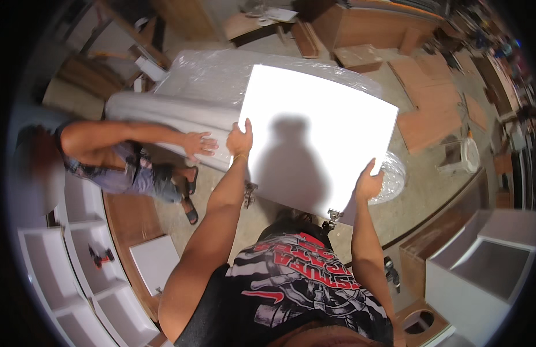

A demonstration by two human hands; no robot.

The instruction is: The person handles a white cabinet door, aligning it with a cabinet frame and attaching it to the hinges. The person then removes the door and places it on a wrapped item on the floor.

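A white cabinet door (349, 124) is held out in front of me, its broad face bright and marked by a dark shadow. My left hand (240, 139) grips its left edge, thumb on the face. At the right edge my right hand (369, 183) is closed round it, with the thumb on the face. Metal hinges, one on the right (334, 217) and another on the left (250, 194), show at the door's near side. Beneath and beyond lies a large bundle in clear plastic wrap (204, 72). Another person's hand (199, 144) is spread over the wrap, left of my left hand.
A person in sandals bends at the left. White shelving (77, 254) with a red-black cordless drill (100, 256) and a small white panel (155, 263) stand lower left. White cabinet boxes (464, 289) are lower right. Brown boards (424, 87) and a white bucket (469, 153) lie right.
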